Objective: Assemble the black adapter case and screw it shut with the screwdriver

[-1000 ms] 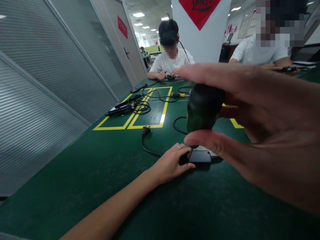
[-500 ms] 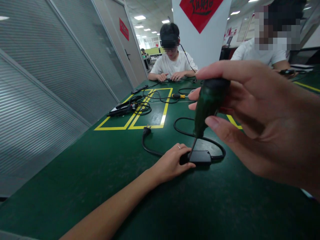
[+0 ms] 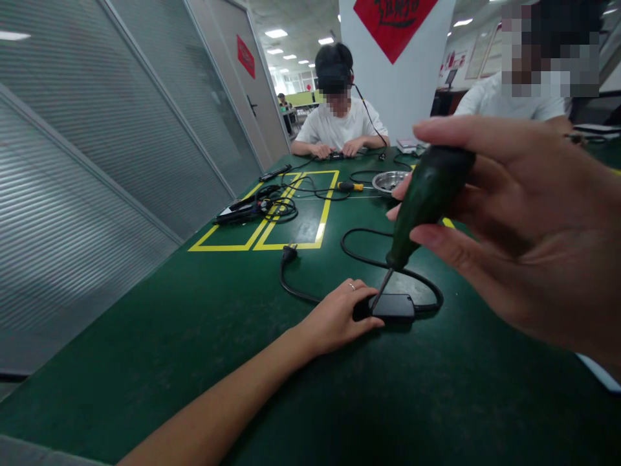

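beside slatted panels (image 3: pixel 92 162), a yellow-taped green table (image 3: pixel 169 323) bears a black box (image 3: pixel 396 305).

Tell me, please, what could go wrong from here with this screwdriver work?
The green screwdriver leans in the right hand, so its tip might slip on the black box. The left hand holds the box close to that tip, so a slip could scratch a finger. The cord loops out from the box; if caught, it might pull the box.
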Tool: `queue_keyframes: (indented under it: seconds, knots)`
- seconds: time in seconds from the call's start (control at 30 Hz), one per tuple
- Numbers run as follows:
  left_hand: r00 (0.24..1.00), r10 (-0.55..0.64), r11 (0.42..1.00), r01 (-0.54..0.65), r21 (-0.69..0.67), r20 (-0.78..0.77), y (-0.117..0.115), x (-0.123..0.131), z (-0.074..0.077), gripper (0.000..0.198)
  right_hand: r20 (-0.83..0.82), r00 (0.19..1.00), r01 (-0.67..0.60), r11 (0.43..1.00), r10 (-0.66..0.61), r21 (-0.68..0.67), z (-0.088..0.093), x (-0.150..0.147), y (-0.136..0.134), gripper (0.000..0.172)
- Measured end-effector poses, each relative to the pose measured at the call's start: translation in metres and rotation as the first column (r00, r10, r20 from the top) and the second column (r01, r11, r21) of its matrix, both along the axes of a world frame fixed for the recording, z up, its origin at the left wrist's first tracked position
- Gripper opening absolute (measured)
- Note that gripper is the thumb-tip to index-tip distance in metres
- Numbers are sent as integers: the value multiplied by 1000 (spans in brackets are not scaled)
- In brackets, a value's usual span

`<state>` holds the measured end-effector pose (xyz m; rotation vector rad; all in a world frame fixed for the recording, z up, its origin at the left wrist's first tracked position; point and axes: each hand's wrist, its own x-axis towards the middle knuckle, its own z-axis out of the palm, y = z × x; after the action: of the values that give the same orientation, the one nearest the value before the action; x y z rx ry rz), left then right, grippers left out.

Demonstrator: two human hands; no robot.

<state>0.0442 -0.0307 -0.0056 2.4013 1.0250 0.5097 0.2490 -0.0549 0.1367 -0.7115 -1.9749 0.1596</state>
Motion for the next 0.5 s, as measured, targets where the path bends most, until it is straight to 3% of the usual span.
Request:
queue_keyframes:
  seconds: [0.1, 0.23, 0.37, 0.5]
  knots:
    - [1000, -6, 1000, 6, 3, -1, 0, 0, 0, 44, 27, 999, -40, 996, 42, -84, -1, 2, 0, 66]
    - [1000, -5, 1000, 5, 8, 2, 0, 0, 0, 45, -35, 999, -29, 999, 27, -45, 0, 3, -1, 61]
    - [1000, -10, 1000, 10, 14, -3, 0, 0, -1, 44, 77, 994, -71, 996, 75, -57, -2, 6, 3, 74]
    - [1000, -7, 1000, 7, 13, -11, 0, 1, 1, 44, -21, 999, -49, 991, 47, -121, -3, 2, 1, 69]
